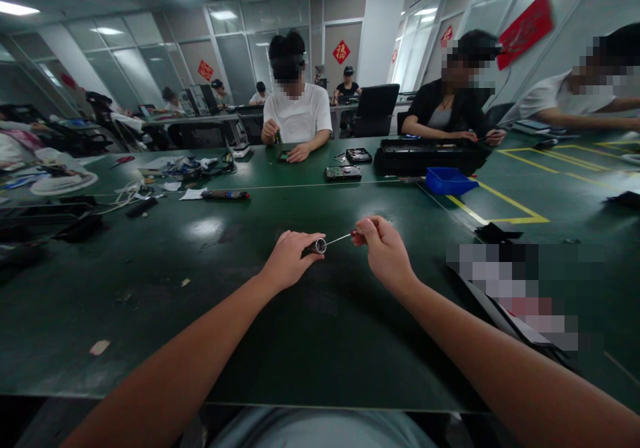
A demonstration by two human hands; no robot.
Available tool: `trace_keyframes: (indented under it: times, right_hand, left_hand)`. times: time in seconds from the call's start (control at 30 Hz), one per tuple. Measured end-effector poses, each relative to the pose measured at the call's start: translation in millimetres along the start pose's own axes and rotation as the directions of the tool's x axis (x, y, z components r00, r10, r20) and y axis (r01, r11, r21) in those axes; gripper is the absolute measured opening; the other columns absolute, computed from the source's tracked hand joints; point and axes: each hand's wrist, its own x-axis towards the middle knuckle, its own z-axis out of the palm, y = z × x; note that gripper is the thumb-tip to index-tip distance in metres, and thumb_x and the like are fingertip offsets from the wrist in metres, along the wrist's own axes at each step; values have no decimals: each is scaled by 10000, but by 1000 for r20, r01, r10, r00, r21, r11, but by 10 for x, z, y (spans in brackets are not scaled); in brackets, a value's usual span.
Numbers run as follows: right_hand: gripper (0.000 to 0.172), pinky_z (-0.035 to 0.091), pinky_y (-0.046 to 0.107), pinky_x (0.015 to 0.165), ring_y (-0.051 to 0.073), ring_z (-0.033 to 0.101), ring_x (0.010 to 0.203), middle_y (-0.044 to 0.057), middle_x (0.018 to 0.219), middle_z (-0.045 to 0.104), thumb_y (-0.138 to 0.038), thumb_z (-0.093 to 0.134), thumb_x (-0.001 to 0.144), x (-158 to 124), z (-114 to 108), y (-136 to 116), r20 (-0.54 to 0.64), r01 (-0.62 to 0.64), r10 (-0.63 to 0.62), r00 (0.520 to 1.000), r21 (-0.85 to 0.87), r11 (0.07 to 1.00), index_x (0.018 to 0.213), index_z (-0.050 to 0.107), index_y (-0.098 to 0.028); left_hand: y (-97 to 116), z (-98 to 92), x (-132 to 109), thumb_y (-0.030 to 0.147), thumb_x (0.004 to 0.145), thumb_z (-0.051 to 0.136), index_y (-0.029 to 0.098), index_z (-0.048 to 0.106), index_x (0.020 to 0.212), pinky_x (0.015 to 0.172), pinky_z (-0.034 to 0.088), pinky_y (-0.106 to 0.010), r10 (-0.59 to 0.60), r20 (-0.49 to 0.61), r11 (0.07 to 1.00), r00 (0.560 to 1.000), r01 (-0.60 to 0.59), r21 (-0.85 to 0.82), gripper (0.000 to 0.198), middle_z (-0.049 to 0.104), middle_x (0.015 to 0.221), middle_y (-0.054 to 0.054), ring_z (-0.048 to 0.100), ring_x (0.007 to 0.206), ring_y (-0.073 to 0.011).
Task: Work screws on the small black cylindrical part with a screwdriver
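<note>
1. My left hand [289, 259] is closed over a small cylinder [317, 245]. It has a dark body, and its silvery round end pokes out past my fingers. The hand rests on the green table [320, 341], which I judge steadies the part.
2. The cylinder is at mid-table, straight ahead of me and between my two hands. Its bright end faces right, so that face is open to the other hand.
3. My right hand [384, 251] pinches a slim tool [339, 238] at its reddish handle, fingertips tight and wrist raised off the surface. The thin metal shaft slants down and left, and its tip is at the cylinder's end. I cannot tell whether the tip touches it or goes in.
4. A fingertip pinch like this suits fine turning or probing more than force, in my judgement.
5. The table just around my hands is bare, so nothing crowds the work.
6. Well apart on the far side are a blue bin [449, 181], a flat drive-like unit [343, 173] and a dark pen-shaped tool [225, 195]. A person in a white shirt [297, 118] works opposite me with their own hands.
</note>
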Motion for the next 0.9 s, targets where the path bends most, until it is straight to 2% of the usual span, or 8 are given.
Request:
trace_keyframes:
  times: [0.17,0.3,0.5,0.7,0.77,0.83,0.9]
  right_hand:
    - [260,503,361,732,193,649,740,49,801,687,-422,464,967,-34,-1,-57,21,51,-49,999,-79,996,912,597,-205]
    - [284,497,337,703,192,670,738,49,794,712,-450,496,957,-35,-27,-97,40,48,-43,998,-134,990,918,626,-200]
    - [361,390,289,548,148,558,525,-1,582,635,-513,619,876,-38,-71,-176,17,80,-78,997,-338,938,678,596,-212]
    - [141,403,278,599,154,595,648,4,728,652,-280,519,918,-79,-76,-203,191,267,-213,958,-326,907,864,626,-206]
    - [187,394,281,591,152,578,619,-6,686,622,-297,483,942,-88,-81,-213,221,258,-191,956,-330,908,850,620,-209]
    - [279,377,290,570,153,557,576,-13,633,587,-363,432,979,-90,-83,-212,216,225,-156,964,-349,910,838,621,-212]
    - [293,379,299,577,157,558,574,-10,638,585,-385,408,992,-89,-77,-194,197,213,-148,969,-365,907,883,619,-213]
  left_hand:
    - [22,0,-6,335,906,666,264,597,1301,1056,363,-478,-15,-5,1000,1000,15,-27,407,687,1175,-38,594,1103,-241]
    - [11,11,-16,340,901,673,261,599,1297,1014,391,-457,-19,-22,999,1000,18,-41,410,693,1146,-32,601,1060,-238]
    - [-11,38,-28,345,890,690,266,612,1280,958,420,-433,-5,-41,999,999,3,-54,406,695,1137,-35,605,1033,-238]
    - [-16,53,-34,331,889,690,265,616,1276,972,427,-432,7,-38,998,999,-9,-55,399,694,1139,-36,605,1045,-234]
    - [-6,49,-36,325,891,686,262,618,1276,972,431,-433,-2,-29,999,1000,0,-48,396,692,1147,-40,605,1049,-238]
    - [3,43,-36,316,891,686,261,616,1279,968,435,-431,-19,-27,999,999,17,-48,398,693,1139,-40,606,1042,-236]
    - [8,38,-34,310,893,683,264,612,1283,976,433,-431,-30,-31,998,999,28,-56,399,693,1132,-34,604,1041,-232]
